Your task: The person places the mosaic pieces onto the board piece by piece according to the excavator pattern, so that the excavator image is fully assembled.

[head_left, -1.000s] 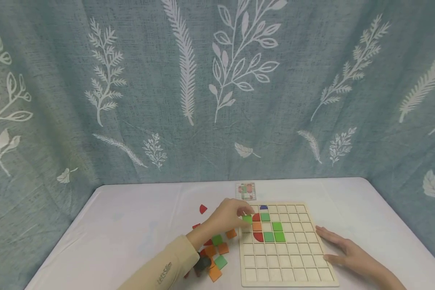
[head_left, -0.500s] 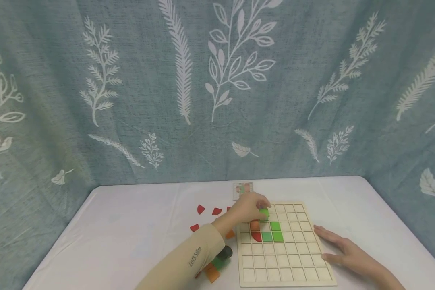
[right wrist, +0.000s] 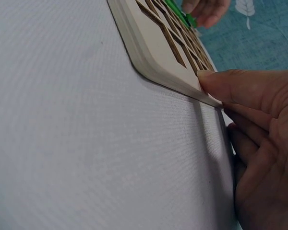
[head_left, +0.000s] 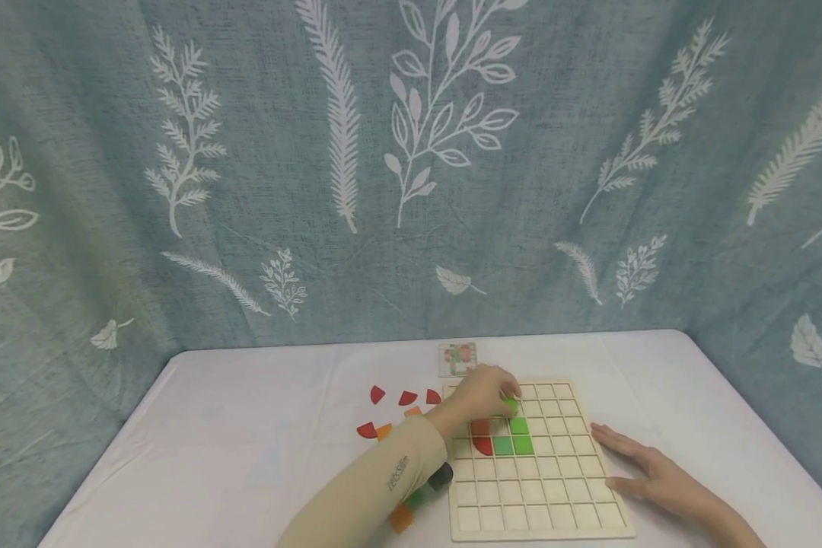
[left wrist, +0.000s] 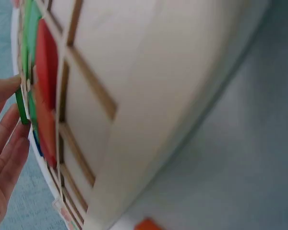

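Observation:
My left hand (head_left: 485, 390) reaches over the upper left part of the pale wooden grid board (head_left: 543, 508). Between its thumb and fingers it pinches a bright green square tile (left wrist: 22, 106), tilted on edge in the left wrist view. Below that hand, an orange tile (head_left: 480, 428), a red rounded tile (head_left: 483, 447), a teal-green tile (head_left: 503, 446) and green tiles (head_left: 524, 445) sit in the board's cells. The hand hides some cells nearby. At the board's right edge rests my right hand (head_left: 647, 473), fingers extended, its thumb (right wrist: 225, 86) against the rim.
Loose red quarter-round pieces (head_left: 377, 394) and orange squares (head_left: 402, 519) lie left of the board, several partly under the left sleeve (head_left: 377, 491). A small patterned card (head_left: 455, 359) lies behind the board. A patterned curtain (head_left: 356, 289) hangs behind the white table (head_left: 212, 457).
My left hand has carried the green tile rightward across the board from its left edge, then slightly farther right. The right hand stays at the board's edge.

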Action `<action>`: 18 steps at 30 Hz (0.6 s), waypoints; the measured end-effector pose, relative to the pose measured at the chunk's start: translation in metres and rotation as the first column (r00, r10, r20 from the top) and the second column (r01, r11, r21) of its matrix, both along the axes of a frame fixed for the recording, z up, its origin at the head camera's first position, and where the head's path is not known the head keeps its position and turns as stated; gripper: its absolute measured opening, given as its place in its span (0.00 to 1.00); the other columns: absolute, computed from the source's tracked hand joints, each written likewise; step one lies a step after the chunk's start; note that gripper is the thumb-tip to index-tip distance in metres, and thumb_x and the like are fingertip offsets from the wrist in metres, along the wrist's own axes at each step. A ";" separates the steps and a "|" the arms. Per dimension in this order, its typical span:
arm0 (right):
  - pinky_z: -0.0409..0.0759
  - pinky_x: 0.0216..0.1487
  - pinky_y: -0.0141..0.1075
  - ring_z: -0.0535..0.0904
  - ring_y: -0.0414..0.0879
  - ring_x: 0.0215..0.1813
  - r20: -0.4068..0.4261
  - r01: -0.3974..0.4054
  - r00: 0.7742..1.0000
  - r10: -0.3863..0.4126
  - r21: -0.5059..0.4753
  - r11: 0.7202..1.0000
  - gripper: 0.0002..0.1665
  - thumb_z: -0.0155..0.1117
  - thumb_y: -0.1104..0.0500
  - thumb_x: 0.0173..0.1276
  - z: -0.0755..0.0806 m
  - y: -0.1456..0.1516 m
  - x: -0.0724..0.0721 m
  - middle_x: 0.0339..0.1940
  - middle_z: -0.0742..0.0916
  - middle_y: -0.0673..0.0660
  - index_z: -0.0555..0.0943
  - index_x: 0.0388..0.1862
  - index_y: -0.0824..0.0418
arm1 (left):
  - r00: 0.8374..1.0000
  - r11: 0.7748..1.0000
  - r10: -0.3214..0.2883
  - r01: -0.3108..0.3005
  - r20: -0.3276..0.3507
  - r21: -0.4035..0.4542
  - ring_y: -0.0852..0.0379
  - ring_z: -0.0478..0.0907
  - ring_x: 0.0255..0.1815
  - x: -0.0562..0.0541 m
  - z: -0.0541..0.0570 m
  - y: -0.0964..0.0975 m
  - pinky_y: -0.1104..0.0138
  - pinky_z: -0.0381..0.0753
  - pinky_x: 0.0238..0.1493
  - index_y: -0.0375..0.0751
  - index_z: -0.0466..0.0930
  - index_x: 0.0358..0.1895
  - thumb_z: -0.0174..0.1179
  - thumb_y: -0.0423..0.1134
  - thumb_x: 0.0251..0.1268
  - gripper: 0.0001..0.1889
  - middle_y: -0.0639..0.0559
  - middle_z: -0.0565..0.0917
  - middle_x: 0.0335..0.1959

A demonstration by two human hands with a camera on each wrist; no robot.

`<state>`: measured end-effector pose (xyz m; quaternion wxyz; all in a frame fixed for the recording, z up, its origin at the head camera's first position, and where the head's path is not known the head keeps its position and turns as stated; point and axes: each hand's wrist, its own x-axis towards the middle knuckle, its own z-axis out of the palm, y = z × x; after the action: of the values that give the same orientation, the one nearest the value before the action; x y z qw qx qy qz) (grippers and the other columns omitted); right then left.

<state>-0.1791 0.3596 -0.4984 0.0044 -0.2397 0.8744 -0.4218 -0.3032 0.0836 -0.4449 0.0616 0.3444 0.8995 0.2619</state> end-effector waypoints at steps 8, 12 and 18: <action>0.44 0.52 0.08 0.48 0.11 0.61 0.076 0.043 0.996 -0.044 0.011 0.999 0.37 0.63 0.56 0.60 0.005 -0.003 0.002 0.65 0.61 0.34 0.64 0.67 0.65 | 0.998 0.998 0.058 -0.058 0.015 -0.007 0.62 0.78 0.35 0.004 -0.001 0.009 0.73 0.74 0.39 0.47 0.85 0.34 0.72 0.35 0.43 0.11 0.57 0.85 0.31; 0.43 0.51 0.08 0.48 0.10 0.60 0.109 0.064 0.992 -0.066 0.018 0.998 0.38 0.63 0.55 0.60 0.008 -0.004 0.003 0.68 0.62 0.44 0.64 0.67 0.65 | 0.995 0.996 0.087 -0.088 0.041 0.027 0.63 0.78 0.33 0.006 -0.001 0.010 0.73 0.74 0.39 0.46 0.85 0.32 0.73 0.36 0.41 0.11 0.57 0.85 0.29; 0.44 0.51 0.07 0.48 0.11 0.60 0.090 0.057 0.994 -0.058 0.012 0.998 0.37 0.63 0.56 0.60 0.008 -0.003 0.003 0.67 0.62 0.39 0.64 0.67 0.65 | 0.994 0.995 0.104 -0.104 0.015 -0.006 0.65 0.79 0.33 0.009 -0.001 0.013 0.75 0.74 0.38 0.48 0.86 0.34 0.72 0.38 0.44 0.10 0.58 0.86 0.30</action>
<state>-0.1758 0.3561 -0.4901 0.0331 -0.1950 0.8819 -0.4280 -0.2945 0.0969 -0.4458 0.0557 0.2950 0.9163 0.2649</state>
